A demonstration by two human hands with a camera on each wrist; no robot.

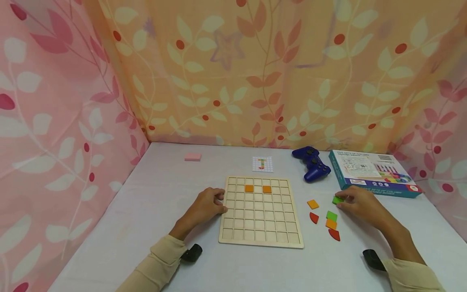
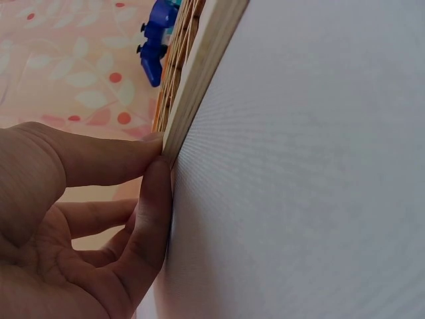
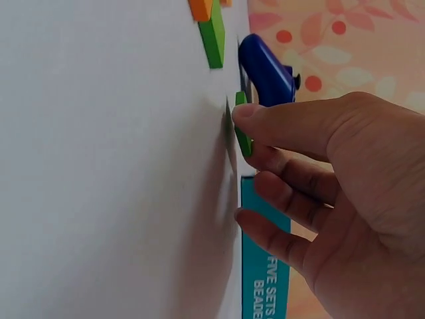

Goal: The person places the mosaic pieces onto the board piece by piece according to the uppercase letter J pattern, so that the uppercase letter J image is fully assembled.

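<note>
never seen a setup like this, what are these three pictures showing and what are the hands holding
There is no machine here, just a person's two bare hands. The wide picture comes from a camera on the person's head, looking forward and down at a white table. The two closer ones come from a camera on each wrist, so they look turned sideways. The left hand holds the left edge of a wooden grid board, which has two orange squares on it. The right hand pinches a green piece, close to the loose red, orange and green pieces. Farther back lie a pink block, a printed card, a blue game controller and a box.
</note>
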